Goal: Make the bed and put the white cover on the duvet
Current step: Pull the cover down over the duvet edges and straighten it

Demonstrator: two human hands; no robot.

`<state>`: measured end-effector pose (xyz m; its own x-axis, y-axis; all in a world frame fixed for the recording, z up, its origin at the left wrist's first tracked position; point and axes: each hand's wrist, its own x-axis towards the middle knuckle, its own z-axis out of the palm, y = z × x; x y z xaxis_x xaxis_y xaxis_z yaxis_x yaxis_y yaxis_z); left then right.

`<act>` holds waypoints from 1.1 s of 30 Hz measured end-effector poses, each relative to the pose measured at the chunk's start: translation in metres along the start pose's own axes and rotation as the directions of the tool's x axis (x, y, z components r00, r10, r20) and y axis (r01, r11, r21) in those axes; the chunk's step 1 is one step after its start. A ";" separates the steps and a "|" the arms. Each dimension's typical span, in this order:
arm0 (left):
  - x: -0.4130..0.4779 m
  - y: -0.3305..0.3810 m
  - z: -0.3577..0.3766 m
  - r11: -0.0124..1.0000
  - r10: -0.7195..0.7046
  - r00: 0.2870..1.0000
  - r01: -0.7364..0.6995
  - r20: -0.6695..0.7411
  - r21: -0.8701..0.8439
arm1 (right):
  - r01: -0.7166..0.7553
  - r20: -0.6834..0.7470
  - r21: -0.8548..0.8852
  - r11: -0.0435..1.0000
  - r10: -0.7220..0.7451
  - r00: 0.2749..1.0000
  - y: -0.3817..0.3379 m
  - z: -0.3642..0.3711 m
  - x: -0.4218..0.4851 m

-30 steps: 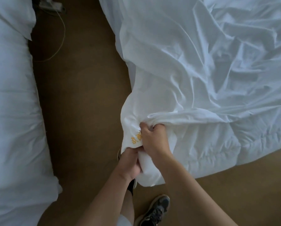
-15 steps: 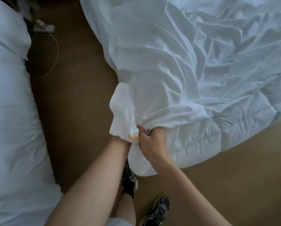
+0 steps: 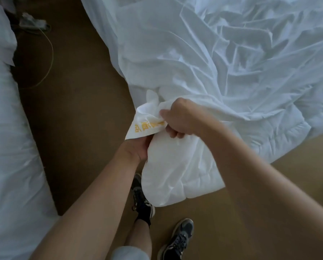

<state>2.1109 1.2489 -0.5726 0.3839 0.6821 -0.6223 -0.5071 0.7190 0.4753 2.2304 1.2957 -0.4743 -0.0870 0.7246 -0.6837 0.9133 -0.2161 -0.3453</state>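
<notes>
Over the strip of brown carpeted floor (image 3: 78, 113) that runs between 2 masses of bedding, I see both bare hands meeting at 1 corner of the work. The right hand (image 3: 183, 119) is curled into a fist, knuckles up, gripping a bunch of the thin, creased white cover (image 3: 213, 59) at its corner, where a flap printed with yellow characters (image 3: 147, 126) folds down. The left hand (image 3: 138, 149) sits just below that flap, pressed against the puffy, quilted white duvet (image 3: 175, 171). Its fingers are hidden under the fabric, so I cannot tell whether it is grasping anything. The duvet corner hangs in a rounded lump beneath both hands, above the floor, while its stitched edge (image 3: 269, 141) runs off to the right under the cover, which spreads wrinkled across the upper right. Below the hands stand 2 dark laced sneakers (image 3: 179, 239). Along the left side lies another bed in plain white linen (image 3: 8, 156), and a thin pale cable (image 3: 51, 53) loops over the floor near the top left.
</notes>
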 end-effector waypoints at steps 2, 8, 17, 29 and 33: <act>0.001 0.010 0.003 0.998 0.020 0.998 -0.015 0.064 -0.068 | -0.023 0.259 -0.097 0.995 0.047 0.965 -0.017 -0.021 0.012; -0.001 0.008 0.008 0.987 -0.008 0.997 -0.005 -0.083 -0.159 | 0.136 0.199 0.424 0.895 -0.238 0.951 -0.041 -0.075 0.046; 0.015 0.023 -0.002 0.899 0.063 0.998 -0.058 -0.004 -0.435 | 0.407 0.066 -0.595 0.693 -0.463 0.884 0.013 -0.044 0.041; 0.023 -0.008 0.059 0.989 -0.113 0.983 0.097 -0.147 -0.116 | -0.178 0.126 0.241 0.954 0.151 0.981 -0.002 -0.087 0.117; 0.034 -0.007 0.087 0.996 0.032 0.985 -0.045 -0.167 -0.077 | -0.052 0.039 0.211 0.976 0.044 0.998 0.009 -0.101 0.119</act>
<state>2.1951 1.2789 -0.5431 0.2330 0.6729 -0.7021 -0.5822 0.6748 0.4535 2.2684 1.4461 -0.4939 -0.0619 0.6883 -0.7228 0.8120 -0.3864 -0.4375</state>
